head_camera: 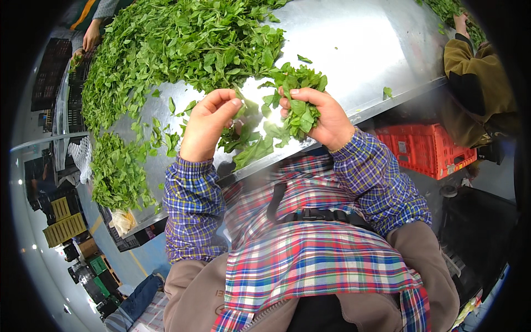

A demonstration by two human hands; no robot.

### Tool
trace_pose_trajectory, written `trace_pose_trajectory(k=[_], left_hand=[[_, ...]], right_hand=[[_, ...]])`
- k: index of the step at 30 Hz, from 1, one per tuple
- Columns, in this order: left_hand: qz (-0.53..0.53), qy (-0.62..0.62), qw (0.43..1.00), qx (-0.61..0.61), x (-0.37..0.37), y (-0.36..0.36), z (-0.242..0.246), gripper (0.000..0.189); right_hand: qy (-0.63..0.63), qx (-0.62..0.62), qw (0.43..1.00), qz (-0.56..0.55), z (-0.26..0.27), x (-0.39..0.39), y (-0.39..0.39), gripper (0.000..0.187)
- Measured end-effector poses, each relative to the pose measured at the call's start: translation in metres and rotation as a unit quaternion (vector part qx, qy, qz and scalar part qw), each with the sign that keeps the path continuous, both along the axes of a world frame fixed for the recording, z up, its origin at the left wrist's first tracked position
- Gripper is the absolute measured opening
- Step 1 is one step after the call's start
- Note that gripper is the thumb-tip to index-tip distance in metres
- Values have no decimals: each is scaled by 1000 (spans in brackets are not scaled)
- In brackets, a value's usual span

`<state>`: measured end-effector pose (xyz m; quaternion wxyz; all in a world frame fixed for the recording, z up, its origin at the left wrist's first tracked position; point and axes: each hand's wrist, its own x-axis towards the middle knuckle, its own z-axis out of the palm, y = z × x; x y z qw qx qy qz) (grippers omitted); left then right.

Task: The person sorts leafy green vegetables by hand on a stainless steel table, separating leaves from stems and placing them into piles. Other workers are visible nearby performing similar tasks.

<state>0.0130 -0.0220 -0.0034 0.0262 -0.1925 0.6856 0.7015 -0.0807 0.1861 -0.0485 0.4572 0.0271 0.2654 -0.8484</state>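
My right hand (pixel 323 114) is closed around a bunch of leafy green stems (pixel 305 79), held above the metal table near its front edge. To its left, my left hand (pixel 213 120) has thumb and index finger pinched together on a thin leafy sprig (pixel 248 107), which is blurred. Several loose leaves (pixel 253 152) lie below and between the hands, close to the table's edge. A large heap of the same leafy greens (pixel 178 45) covers the table's far left part, just beyond my left hand.
The metal table (pixel 344 29) slopes across the view. At right, a red plastic crate (pixel 423 147) is below the table, beside a co-worker's brown sleeve (pixel 468 70). Another person's hand (pixel 92 35) is at upper left, near dark crates (pixel 52 74). A smaller pile of greens (pixel 118 174) lies at the left corner.
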Motion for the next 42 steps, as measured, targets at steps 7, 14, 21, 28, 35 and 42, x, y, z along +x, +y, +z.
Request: trace_pose_trajectory(k=[7,14,21,28,35,42], left_hand=[[-42,1,999,7,-8,25,-4,8],[-45,47,998,25,-18,34,-2,10],[26,127,979,-156,-14,32,-15,11],[65,96,951,-286,-3,-3,-5,26],[-42,48,984,-165,-9,13,3,21],[-43,45,998,2,-19,29,10,18]], right_hand=[[62,41,993,-87,4,3,-4,25],[101,46,994,-24,6,4,-7,27],[89,57,994,11,8,5,-6,31],[82,58,995,5,11,6,-2,35],[104,54,993,11,10,6,-4,30],[97,58,993,-23,8,3,-5,25]])
